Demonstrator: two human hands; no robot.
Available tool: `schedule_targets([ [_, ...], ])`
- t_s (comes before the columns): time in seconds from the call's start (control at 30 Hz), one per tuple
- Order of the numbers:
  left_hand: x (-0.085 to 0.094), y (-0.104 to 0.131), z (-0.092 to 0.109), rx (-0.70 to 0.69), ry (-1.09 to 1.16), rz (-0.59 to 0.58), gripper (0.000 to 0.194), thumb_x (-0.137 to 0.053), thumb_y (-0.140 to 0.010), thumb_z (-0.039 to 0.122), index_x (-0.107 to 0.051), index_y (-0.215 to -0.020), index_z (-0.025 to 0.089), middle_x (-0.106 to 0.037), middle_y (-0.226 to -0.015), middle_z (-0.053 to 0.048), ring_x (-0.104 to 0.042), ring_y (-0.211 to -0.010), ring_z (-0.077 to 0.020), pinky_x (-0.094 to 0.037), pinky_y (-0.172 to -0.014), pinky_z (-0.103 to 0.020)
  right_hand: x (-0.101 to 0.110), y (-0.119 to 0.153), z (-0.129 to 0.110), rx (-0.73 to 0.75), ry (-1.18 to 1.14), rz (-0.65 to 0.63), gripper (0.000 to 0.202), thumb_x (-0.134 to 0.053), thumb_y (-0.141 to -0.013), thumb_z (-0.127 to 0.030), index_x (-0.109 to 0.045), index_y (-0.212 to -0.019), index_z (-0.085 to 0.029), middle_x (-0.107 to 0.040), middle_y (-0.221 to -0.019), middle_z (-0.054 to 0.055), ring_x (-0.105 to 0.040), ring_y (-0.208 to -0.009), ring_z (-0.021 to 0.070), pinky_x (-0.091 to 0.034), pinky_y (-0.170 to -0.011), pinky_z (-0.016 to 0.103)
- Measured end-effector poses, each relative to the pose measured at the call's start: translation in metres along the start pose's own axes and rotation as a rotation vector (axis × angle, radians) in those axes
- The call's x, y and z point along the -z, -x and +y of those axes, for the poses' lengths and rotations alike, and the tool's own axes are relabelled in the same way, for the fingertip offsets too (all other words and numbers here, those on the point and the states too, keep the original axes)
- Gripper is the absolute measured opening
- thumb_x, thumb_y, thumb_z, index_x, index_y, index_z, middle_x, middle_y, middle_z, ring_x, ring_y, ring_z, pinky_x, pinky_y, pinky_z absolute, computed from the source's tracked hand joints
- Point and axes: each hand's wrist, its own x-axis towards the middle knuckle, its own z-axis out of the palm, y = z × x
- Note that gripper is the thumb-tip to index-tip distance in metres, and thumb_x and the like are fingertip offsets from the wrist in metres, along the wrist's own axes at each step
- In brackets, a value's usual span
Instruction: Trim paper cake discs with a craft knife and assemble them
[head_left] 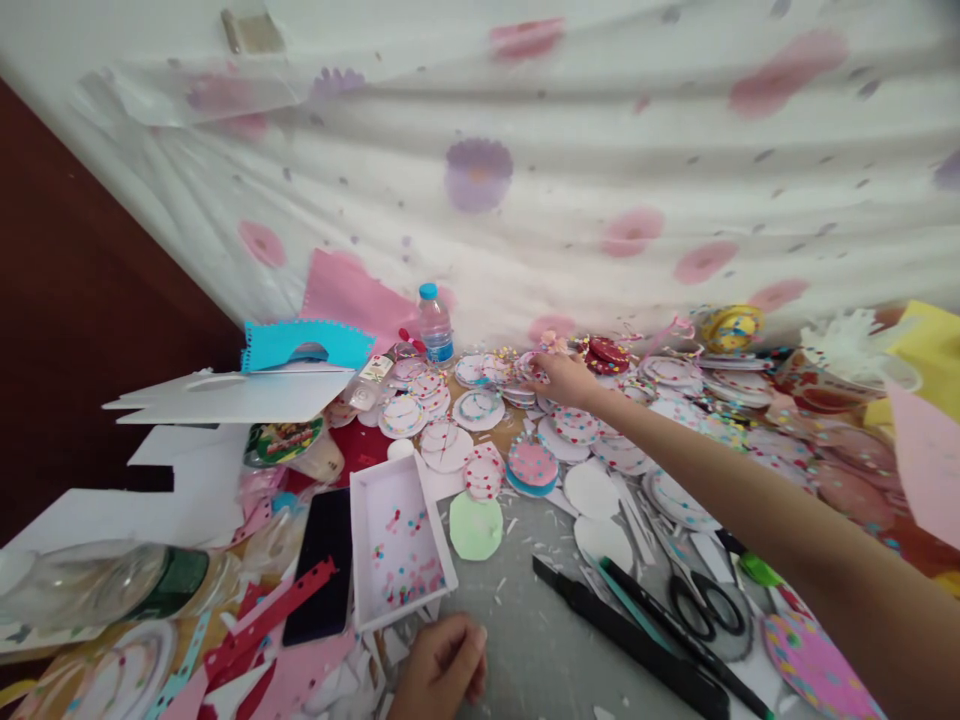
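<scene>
My right hand (564, 380) reaches across to the back of the worktop. Its fingers are bent and closed at the edge of a decorated paper disc (528, 366) on a small stack; the fingertips are partly hidden. Around it lie many white paper circles with coloured dots, a dark red disc (607, 355) and a pink dotted disc on blue (532, 465). My left hand (444, 668) rests at the front edge, fingers curled in, with nothing visible in them. Just above it stands a shallow white box (360, 560) with small pink, red and blue confetti bits inside.
On the grey mat (525, 620) lie a black cutter knife (622, 635), a pen (682, 640), scissors (694, 590) and a green octagonal paper (476, 525). A phone (319, 575), plastic bottles and paper scraps crowd the left. A water bottle (435, 328) stands at the back.
</scene>
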Motion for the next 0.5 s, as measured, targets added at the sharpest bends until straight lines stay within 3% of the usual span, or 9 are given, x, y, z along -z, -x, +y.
schedule_targets([
  [0.5,0.0002,-0.0041,-0.0061,0.018,-0.022,-0.017,0.065,-0.045,-0.074,0.082,-0.048,-0.058,0.019,-0.048,-0.055,0.001,-0.047,-0.054,-0.0124,-0.038,-0.056,-0.024,0.0071,-0.0061,-0.0081,-0.156,0.05,0.149,0.033,-0.059,-0.094,-0.035,-0.058,-0.122,-0.017,-0.06,-0.122,0.009,-0.062,-0.103,0.022,-0.053,-0.086,0.044],
])
